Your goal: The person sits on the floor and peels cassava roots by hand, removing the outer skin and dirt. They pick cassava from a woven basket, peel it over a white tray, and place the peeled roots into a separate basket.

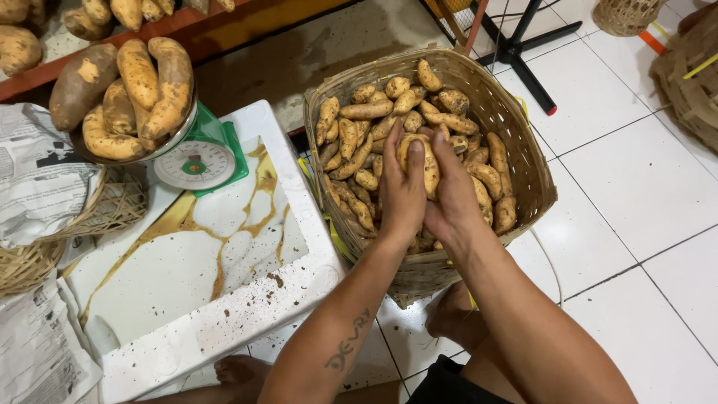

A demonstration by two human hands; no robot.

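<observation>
Both my hands are inside a woven basket full of small sweet potatoes. My left hand and my right hand together clasp one yellowish sweet potato above the pile. Left thumb and fingers wrap its left side, the right hand covers its right side.
A green kitchen scale on a low white table carries a pan of several large sweet potatoes. Newspaper lies in flat baskets at left. More sweet potatoes sit on a red shelf. A black stand base stands on the white tiles.
</observation>
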